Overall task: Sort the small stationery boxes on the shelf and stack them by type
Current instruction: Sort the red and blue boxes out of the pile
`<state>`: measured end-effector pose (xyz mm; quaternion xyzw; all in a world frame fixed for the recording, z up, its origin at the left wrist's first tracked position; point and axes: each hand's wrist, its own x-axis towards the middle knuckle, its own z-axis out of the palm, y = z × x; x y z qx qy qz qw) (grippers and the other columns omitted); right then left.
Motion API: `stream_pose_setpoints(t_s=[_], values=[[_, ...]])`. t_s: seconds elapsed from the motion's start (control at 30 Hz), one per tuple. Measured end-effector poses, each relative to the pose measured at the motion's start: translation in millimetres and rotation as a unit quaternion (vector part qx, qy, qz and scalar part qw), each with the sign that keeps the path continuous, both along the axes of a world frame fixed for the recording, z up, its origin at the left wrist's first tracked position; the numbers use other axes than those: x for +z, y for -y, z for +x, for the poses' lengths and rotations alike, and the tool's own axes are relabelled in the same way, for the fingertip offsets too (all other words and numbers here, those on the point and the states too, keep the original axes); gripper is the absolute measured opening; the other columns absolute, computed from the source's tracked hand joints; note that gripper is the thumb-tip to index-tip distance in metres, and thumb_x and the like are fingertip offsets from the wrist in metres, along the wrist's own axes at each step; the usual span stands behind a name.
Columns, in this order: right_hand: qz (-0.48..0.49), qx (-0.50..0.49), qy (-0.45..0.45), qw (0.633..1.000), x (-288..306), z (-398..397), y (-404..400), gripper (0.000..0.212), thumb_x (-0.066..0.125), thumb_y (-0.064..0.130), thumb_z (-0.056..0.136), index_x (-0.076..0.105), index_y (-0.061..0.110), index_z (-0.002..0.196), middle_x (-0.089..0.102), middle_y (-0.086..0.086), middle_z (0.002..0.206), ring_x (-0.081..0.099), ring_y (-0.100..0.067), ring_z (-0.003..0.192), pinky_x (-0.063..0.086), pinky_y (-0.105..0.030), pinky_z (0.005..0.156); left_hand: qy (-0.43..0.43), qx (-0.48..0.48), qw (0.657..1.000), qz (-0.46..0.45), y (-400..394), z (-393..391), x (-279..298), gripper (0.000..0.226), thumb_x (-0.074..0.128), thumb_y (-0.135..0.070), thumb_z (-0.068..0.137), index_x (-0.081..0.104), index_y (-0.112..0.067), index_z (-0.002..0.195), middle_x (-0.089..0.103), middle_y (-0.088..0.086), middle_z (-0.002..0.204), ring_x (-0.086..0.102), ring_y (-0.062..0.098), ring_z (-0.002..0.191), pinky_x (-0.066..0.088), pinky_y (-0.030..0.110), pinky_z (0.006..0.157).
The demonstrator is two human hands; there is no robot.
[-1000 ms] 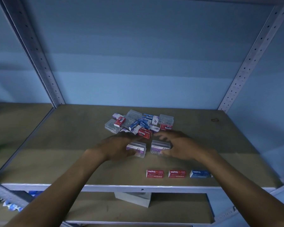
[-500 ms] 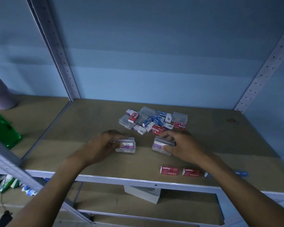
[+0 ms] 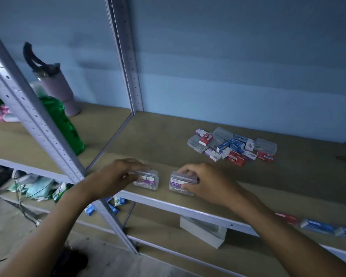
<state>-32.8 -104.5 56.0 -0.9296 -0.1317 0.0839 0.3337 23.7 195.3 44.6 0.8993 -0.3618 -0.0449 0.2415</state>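
Two clear plastic paper-clip boxes with purple labels rest near the front left corner of the wooden shelf (image 3: 168, 136). My left hand (image 3: 116, 176) grips the left clear box (image 3: 148, 180) from its left side. My right hand (image 3: 206, 182) holds the right clear box (image 3: 178, 184) from above and from the right. Farther back lies a mixed pile of small boxes (image 3: 232, 146): red, blue, white-purple and clear ones. At the front right edge sit a red staples box (image 3: 288, 217) and a blue staples box (image 3: 318, 225).
A metal upright (image 3: 48, 136) stands just left of my left hand; another upright (image 3: 126, 56) rises at the back. On the neighbouring shelf stand a green bottle (image 3: 62, 122) and a pale tumbler (image 3: 58, 86). A white box (image 3: 204, 230) lies on the lower shelf.
Both hands have carried the two clear boxes leftward to the shelf's front left corner. My view has swung left, so the pile and staples boxes now sit to the right.
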Motion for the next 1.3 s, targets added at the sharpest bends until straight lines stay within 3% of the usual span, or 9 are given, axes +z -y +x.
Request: stream_pose_setpoints(t_s=[0.17, 0.3, 0.67, 1.03, 1.3], values=[[-0.014, 0.016, 0.004, 1.000, -5.7, -1.6, -19.9, 0.031, 0.075, 0.028, 0.084, 0.070, 0.033, 0.114, 0.075, 0.014, 0.100, 0.069, 0.003, 0.084, 0.056, -0.015, 0.069, -0.025, 0.008, 1.000, 0.002, -16.5, -1.9, -5.9, 0.040, 0.058, -0.018, 0.096, 0.057, -0.037, 0.131, 0.060, -0.019, 0.124, 0.058, 0.000, 0.109, 0.048, 0.019, 0.085], [-0.025, 0.015, -0.002, 1.000, -9.0, -2.0, -27.8, 0.031, 0.073, 0.029, 0.084, 0.069, 0.034, 0.115, 0.075, 0.014, 0.100, 0.068, 0.002, 0.086, 0.057, -0.021, 0.071, -0.028, 0.010, 1.000, 0.009, -20.9, -2.7, -10.8, 0.042, 0.058, -0.016, 0.096, 0.056, -0.038, 0.131, 0.060, -0.018, 0.123, 0.058, 0.001, 0.107, 0.050, 0.023, 0.084], [-0.027, -0.007, 0.014, 1.000, -11.9, -1.2, -32.1, 0.032, 0.075, 0.027, 0.085, 0.069, 0.033, 0.116, 0.076, 0.011, 0.103, 0.070, 0.000, 0.085, 0.053, -0.014, 0.065, -0.011, 0.003, 1.000, -0.014, -13.5, 4.8, -17.3, 0.043, 0.059, -0.010, 0.094, 0.058, -0.034, 0.129, 0.061, -0.017, 0.121, 0.057, -0.002, 0.109, 0.045, 0.014, 0.085], [-0.025, -0.013, 0.030, 0.999, -14.1, 0.6, -31.9, 0.034, 0.073, 0.025, 0.086, 0.069, 0.031, 0.119, 0.076, 0.009, 0.110, 0.071, -0.004, 0.091, 0.061, -0.029, 0.076, -0.003, 0.001, 1.000, -0.026, -7.8, 9.7, -21.0, 0.043, 0.059, -0.010, 0.094, 0.058, -0.034, 0.130, 0.061, -0.015, 0.122, 0.056, -0.001, 0.112, 0.047, 0.016, 0.087], [-0.014, -0.001, 0.038, 0.999, -18.2, 0.5, -30.7, 0.040, 0.076, 0.027, 0.085, 0.067, 0.028, 0.125, 0.075, 0.006, 0.116, 0.072, -0.007, 0.095, 0.062, -0.029, 0.077, -0.010, 0.000, 1.000, -0.029, -8.6, 7.2, -19.3, 0.045, 0.059, -0.014, 0.095, 0.055, -0.039, 0.132, 0.060, -0.019, 0.122, 0.057, 0.000, 0.110, 0.048, 0.017, 0.085]])
